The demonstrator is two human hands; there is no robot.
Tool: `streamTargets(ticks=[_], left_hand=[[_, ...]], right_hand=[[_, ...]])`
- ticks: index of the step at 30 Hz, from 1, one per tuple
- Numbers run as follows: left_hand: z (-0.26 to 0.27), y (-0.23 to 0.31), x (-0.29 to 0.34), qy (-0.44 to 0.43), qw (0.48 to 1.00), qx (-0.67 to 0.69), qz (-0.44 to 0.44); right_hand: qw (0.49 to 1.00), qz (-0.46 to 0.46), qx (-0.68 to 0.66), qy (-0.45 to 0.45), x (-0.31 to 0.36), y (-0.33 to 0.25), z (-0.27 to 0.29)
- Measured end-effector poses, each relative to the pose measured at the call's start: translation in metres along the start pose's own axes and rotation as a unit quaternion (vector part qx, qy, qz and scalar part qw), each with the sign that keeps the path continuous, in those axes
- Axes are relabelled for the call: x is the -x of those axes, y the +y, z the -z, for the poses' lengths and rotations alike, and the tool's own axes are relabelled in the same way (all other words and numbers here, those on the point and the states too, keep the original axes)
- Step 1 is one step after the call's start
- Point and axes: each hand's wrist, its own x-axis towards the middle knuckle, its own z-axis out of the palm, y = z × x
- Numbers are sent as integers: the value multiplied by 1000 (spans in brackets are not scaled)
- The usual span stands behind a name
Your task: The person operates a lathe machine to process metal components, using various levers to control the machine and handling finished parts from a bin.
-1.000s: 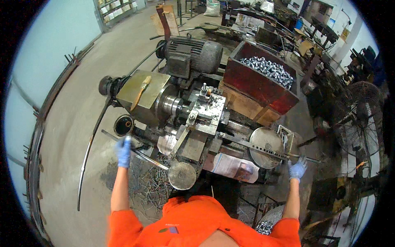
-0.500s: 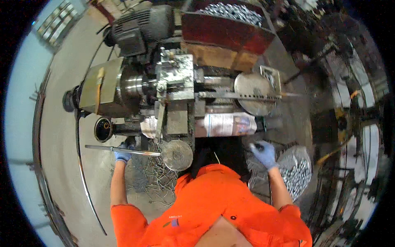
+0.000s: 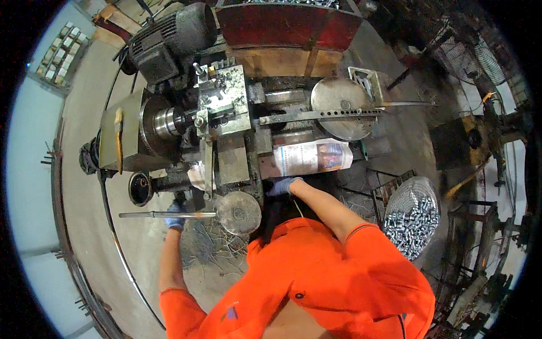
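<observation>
Fingers (image 3: 176, 208) of left hand (image 3: 174, 222) behind metal rod (image 3: 141, 214) and right hand (image 3: 284, 186) beside machine (image 3: 232, 161) half-hidden, both grips indiscernible

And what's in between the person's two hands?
In the head view, a round metal disc shows between the left hand and the right hand, with part of a metal rod running left from it.

Bright orange shirt (image 3: 333, 271), short-slvd, open V neck w/ a dk round btn (image 3: 299, 295) nr the opening. Sm. purplish mark (image 3: 232, 313) on L chest. R sleeve (image 3: 367, 244) has thin dk trim at hem; L sleeve (image 3: 180, 309) plain orange. Blue L glove (image 3: 174, 219) & matching R glove (image 3: 284, 186), latter's fingertips too shadowed to make out.
</observation>
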Motion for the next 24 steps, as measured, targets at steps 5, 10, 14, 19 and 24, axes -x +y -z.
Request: streamTargets(ticks=[5,10,14,19,24], left_hand=[[18,52,38,80,990,-97,-71],[-11,13,35,18,997,-74,28],[-16,-63,21,24,999,-15,-36],[2,-29,46,-1,988,-149,-49],[4,17,96,-74,968,162,175]], right_hand=[[998,-35,-12,-59,-21,9,-13],[1000,-28,-2,-3,5,-8,5],[999,13,-38,-23,-16,12,-14],[999,-1,-20,-39,-36,23,-16],[999,22,-6,-47,-25,11,-16]])
